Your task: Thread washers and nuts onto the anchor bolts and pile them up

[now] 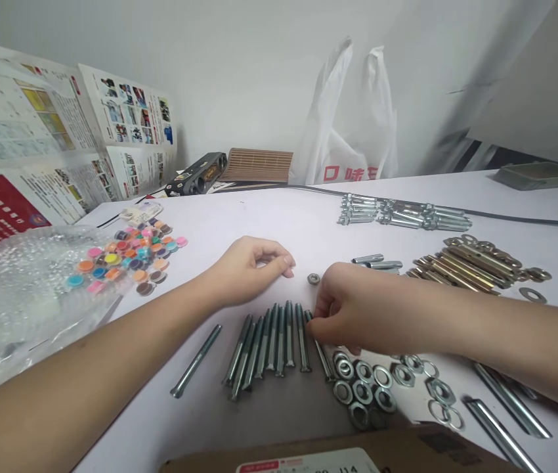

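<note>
My left hand [258, 268] rests on the white table, fingers curled and thumb against the fingertips, with nothing visible in it. At the right end of a row of flared steel anchor bolts [272, 348], my right hand [345, 305] has its thumb and fingers closed at the upper end of an anchor bolt [323, 360]. Its far fingers are partly hidden. A single hex nut [313, 279] lies between the hands. One more bolt [196, 361] lies apart to the left. Below my right hand are steel washers and nuts [362, 392].
Under my right forearm lie metal sleeves [500, 433]. Brass-coloured sleeves [471, 266] and assembled anchors [402, 213] lie farther back. Colourful round pieces [136, 253] and clear bubble wrap [27, 289] are left. A cardboard box [200, 463] stands in front; a plastic bag [328, 141] behind.
</note>
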{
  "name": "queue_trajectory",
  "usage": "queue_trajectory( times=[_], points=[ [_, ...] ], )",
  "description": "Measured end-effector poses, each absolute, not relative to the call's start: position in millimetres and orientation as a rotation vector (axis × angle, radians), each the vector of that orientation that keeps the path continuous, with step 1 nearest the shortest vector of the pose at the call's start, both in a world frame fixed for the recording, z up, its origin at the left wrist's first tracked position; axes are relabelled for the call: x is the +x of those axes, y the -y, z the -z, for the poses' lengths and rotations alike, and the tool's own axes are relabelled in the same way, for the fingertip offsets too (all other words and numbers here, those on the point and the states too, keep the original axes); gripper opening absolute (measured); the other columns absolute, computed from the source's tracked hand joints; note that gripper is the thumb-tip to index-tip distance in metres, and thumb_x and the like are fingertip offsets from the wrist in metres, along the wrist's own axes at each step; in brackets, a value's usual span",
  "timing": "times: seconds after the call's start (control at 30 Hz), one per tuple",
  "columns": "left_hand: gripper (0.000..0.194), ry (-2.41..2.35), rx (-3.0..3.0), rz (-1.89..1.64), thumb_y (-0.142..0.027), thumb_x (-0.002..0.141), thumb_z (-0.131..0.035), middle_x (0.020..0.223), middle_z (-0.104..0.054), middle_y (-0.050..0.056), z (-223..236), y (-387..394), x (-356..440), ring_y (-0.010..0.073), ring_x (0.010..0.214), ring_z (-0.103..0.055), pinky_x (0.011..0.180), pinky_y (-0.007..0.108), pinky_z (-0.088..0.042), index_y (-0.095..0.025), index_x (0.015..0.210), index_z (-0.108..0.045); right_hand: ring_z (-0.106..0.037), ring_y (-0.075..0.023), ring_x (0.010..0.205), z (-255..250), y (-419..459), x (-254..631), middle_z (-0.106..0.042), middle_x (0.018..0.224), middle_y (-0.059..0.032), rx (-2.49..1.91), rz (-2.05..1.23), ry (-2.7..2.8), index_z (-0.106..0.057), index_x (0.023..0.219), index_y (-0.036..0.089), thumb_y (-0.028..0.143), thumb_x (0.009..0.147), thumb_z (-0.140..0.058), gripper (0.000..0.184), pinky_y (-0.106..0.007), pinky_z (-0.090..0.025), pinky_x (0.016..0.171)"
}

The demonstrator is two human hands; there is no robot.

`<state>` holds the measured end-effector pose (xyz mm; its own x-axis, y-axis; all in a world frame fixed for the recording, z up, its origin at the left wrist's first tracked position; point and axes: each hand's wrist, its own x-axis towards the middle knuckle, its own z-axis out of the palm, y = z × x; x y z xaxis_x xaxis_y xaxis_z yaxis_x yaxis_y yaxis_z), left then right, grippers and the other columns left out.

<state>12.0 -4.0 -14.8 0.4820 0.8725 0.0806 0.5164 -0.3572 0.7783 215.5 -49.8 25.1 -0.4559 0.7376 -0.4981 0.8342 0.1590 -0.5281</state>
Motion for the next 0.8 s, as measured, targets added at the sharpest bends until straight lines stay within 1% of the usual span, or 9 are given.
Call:
queue_trajectory(
  times=[0.13, 0.27, 0.37, 0.43, 0.5, 0.57, 0.63, 0.7, 0.8],
  points=[
    [0.025, -1.012, 2.025, -0.673, -0.035, 0.089, -0.055, 0.087, -0.073, 0.005, 15.9, 3.1, 8.6, 0.0157, 0.084, -0.066, 0.081, 0.027, -0.050, -0.015, 0.089, -0.071, -0.025, -0.0066, 0.035, -30.5, 38.7, 218.1, -0.039, 0.044, 0.0022, 1.630, 1.323, -2.382, -0.048, 0.053, 0.018, 0.031, 0.080, -0.052, 0.030, -0.024, -0.018, 0.032],
    [0.028, -0.849, 2.050, -0.736, -0.036, 0.083, -0.066, 0.101, -0.072, 0.007, 16.6, 3.7, 9.1, 0.0187, 0.096, -0.065, 0.089, 0.030, -0.049, -0.016, 0.102, -0.071, -0.038, -0.0074, 0.039, -44.3, 28.3, 216.3, -0.049, 0.048, 0.0023, 1.848, 1.181, -2.660, -0.062, 0.064, 0.018, 0.031, 0.079, -0.057, 0.021, -0.023, -0.028, 0.036],
    [0.022, -0.847, 2.051, -0.806, -0.032, 0.081, -0.068, 0.097, -0.072, 0.007, 14.8, 8.1, 14.4, 0.0182, 0.092, -0.066, 0.088, 0.030, -0.050, -0.016, 0.095, -0.073, -0.042, -0.0067, 0.039, -47.1, 25.5, 212.6, -0.052, 0.048, 0.0043, 1.794, 1.079, -2.859, -0.065, 0.071, 0.019, 0.028, 0.079, -0.058, 0.014, -0.022, -0.033, 0.039],
    [0.017, -0.899, 2.031, -0.874, -0.029, 0.082, -0.067, 0.089, -0.073, 0.006, 12.6, 12.3, 18.3, 0.0160, 0.084, -0.066, 0.081, 0.029, -0.051, -0.014, 0.088, -0.073, -0.041, -0.0060, 0.038, -48.5, 24.8, 212.6, -0.052, 0.047, 0.0052, 1.700, 0.990, -2.944, -0.068, 0.077, 0.019, 0.029, 0.079, -0.061, 0.013, -0.022, -0.032, 0.038],
    [0.016, -0.962, 2.018, -0.876, -0.027, 0.082, -0.066, 0.085, -0.072, 0.005, 10.2, 15.9, 21.1, 0.0147, 0.080, -0.065, 0.078, 0.027, -0.051, -0.013, 0.088, -0.072, -0.040, -0.0051, 0.036, -53.0, 21.8, 217.7, -0.052, 0.046, 0.0051, 1.673, 0.835, -2.992, -0.071, 0.082, 0.018, 0.036, 0.079, -0.064, 0.019, -0.023, -0.029, 0.039],
    [0.017, -0.987, 2.046, -0.833, -0.027, 0.082, -0.065, 0.082, -0.071, 0.005, 8.6, 17.6, 22.4, 0.0137, 0.076, -0.064, 0.074, 0.026, -0.050, -0.013, 0.086, -0.072, -0.042, -0.0043, 0.037, -59.9, 13.5, 229.2, -0.054, 0.048, 0.0040, 1.731, 0.622, -2.958, -0.072, 0.090, 0.017, 0.048, 0.080, -0.062, 0.035, -0.024, -0.027, 0.042],
    [0.019, -1.096, 2.022, -0.855, -0.029, 0.081, -0.065, 0.080, -0.070, 0.005, 8.5, 17.2, 22.5, 0.0125, 0.071, -0.062, 0.067, 0.024, -0.049, -0.011, 0.085, -0.071, -0.049, -0.0054, 0.044, -65.5, -1.0, 245.5, -0.060, 0.057, 0.0020, 1.783, 0.393, -2.831, -0.072, 0.101, 0.015, 0.062, 0.080, -0.052, 0.055, -0.027, -0.028, 0.048],
    [0.020, -1.217, 1.979, -0.876, -0.029, 0.081, -0.065, 0.079, -0.069, 0.005, 9.7, 15.4, 22.2, 0.0118, 0.067, -0.060, 0.063, 0.024, -0.047, -0.011, 0.086, -0.070, -0.057, -0.0092, 0.055, -66.8, -18.2, 262.5, -0.065, 0.071, -0.0007, 1.762, 0.226, -2.653, -0.071, 0.107, 0.017, 0.072, 0.075, -0.048, 0.068, -0.029, -0.030, 0.052],
    [0.016, -1.313, 1.978, -0.839, -0.025, 0.079, -0.063, 0.076, -0.069, 0.004, 12.6, 12.2, 21.8, 0.0111, 0.066, -0.059, 0.062, 0.023, -0.046, -0.011, 0.083, -0.070, -0.060, -0.0159, 0.064, -60.3, -38.4, 278.9, -0.068, 0.082, -0.0038, 1.648, 0.284, -2.449, -0.071, 0.105, 0.024, 0.075, 0.068, -0.058, 0.065, -0.030, -0.037, 0.054]
  ],
)
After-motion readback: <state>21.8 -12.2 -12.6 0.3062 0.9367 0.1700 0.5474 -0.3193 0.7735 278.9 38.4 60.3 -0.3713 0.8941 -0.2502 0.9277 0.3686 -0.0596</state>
